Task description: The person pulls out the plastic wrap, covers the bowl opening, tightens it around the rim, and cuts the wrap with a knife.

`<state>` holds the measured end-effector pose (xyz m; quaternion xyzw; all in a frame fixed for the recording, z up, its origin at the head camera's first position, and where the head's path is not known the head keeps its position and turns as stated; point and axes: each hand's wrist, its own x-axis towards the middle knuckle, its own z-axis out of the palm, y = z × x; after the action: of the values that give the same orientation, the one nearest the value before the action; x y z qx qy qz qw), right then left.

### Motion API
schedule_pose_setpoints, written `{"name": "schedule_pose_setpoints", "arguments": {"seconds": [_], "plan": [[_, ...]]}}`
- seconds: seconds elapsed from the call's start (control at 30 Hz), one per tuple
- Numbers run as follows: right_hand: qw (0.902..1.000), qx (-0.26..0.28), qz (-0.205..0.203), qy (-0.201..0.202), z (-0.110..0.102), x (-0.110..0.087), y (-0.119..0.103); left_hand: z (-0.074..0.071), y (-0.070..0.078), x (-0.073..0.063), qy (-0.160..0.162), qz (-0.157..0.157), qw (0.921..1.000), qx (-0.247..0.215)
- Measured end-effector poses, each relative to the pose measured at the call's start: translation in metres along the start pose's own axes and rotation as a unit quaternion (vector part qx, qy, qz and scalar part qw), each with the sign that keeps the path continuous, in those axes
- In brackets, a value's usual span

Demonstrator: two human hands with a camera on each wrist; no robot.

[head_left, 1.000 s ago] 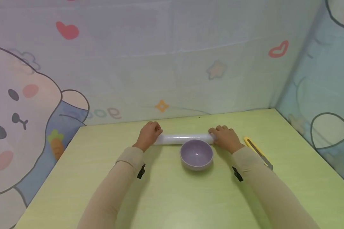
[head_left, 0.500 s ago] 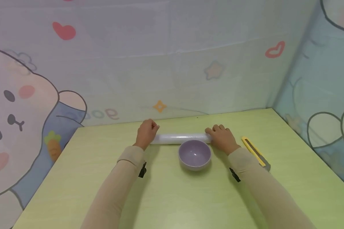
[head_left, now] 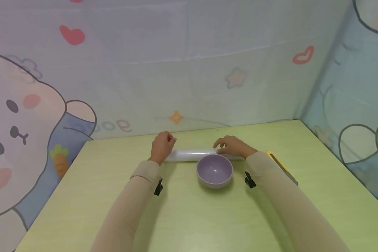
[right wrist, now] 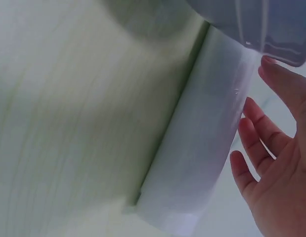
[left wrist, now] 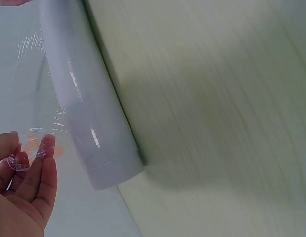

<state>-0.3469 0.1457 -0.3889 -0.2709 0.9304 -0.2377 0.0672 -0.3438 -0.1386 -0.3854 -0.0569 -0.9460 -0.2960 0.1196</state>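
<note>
A roll of cling film (head_left: 190,155) lies crosswise on the table, behind a purple bowl (head_left: 214,170). At the roll's left end, my left hand (head_left: 162,147) pinches the loose edge of the clear film (left wrist: 31,54) between thumb and fingers. The left wrist view shows this film drawn thinly off the roll. My right hand (head_left: 234,145) is over the right part of the roll, just behind the bowl, with fingers spread and loosely bent. In the right wrist view its fingers (right wrist: 256,143) are beside the roll, gripping nothing visible; whether they touch the film I cannot tell.
A yellow and grey utility knife (head_left: 281,166) lies on the table to the right, partly hidden by the right sleeve. A printed cloth backdrop (head_left: 138,87) stands along the table's back edge, and another rises at the right.
My right hand has left the roll's right end and moved left along it, its fingers loosened. The left hand keeps its pinch on the film in nearly the same place.
</note>
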Motion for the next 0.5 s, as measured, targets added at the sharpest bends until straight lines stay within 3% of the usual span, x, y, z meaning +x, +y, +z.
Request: {"name": "schedule_pose_setpoints", "arguments": {"seconds": [0.23, 0.5], "plan": [[0.9999, 0.002, -0.001, -0.010, 0.011, 0.015, -0.003, -0.001, 0.000, -0.004, -0.008, -0.022, 0.9995, -0.019], [0.9996, 0.027, 0.005, -0.012, 0.013, 0.018, -0.009, -0.003, 0.000, -0.003, -0.016, -0.036, 0.9985, -0.038]]}}
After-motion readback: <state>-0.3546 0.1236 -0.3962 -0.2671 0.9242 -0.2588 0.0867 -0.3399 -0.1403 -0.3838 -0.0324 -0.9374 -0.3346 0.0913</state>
